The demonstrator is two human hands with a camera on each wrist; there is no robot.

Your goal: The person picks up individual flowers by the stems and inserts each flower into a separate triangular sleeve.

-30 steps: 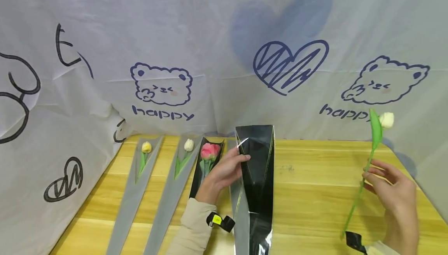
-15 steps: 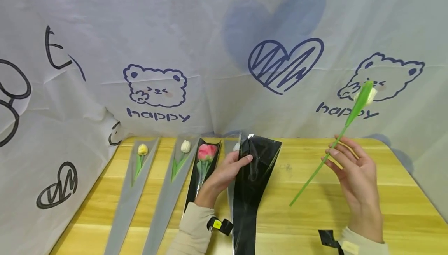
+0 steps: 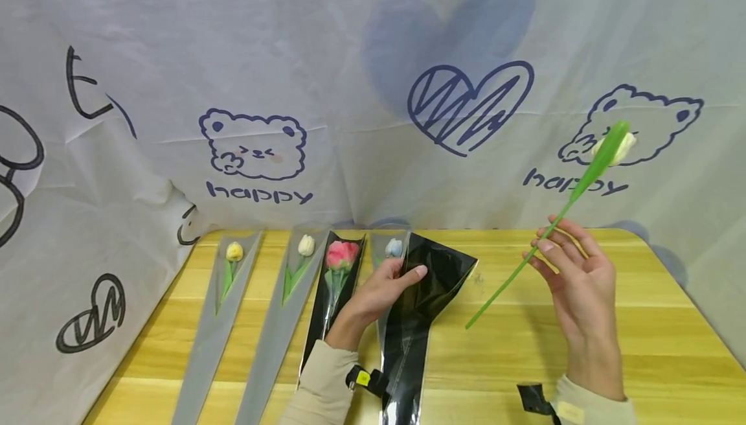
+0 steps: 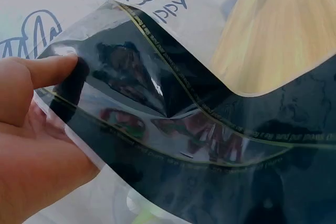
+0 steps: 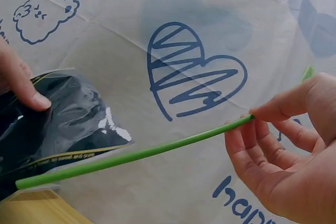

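Note:
My left hand pinches the upper edge of a black flower sleeve, thumb on its front and the other fingers behind. Gold lettered trim and a clear plastic front show on the sleeve in the left wrist view, and its wide top leans right. To the right, my right hand pinches the green stem of a white tulip between thumb and fingertips. The tulip slants, bloom up and right, partly behind its leaf. Its stem end points down-left toward the sleeve, overlapping its edge in the right wrist view.
Left on the wooden table lie a sleeved yellow tulip, a sleeved white tulip and a pink flower in black wrap. A sleeved blue flower lies just behind the left hand. A printed cloth hangs behind.
My right hand has moved left and up with the tulip, whose stem end has swung left toward the sleeve. The black sleeve's top has tilted right, uncovering the blue flower.

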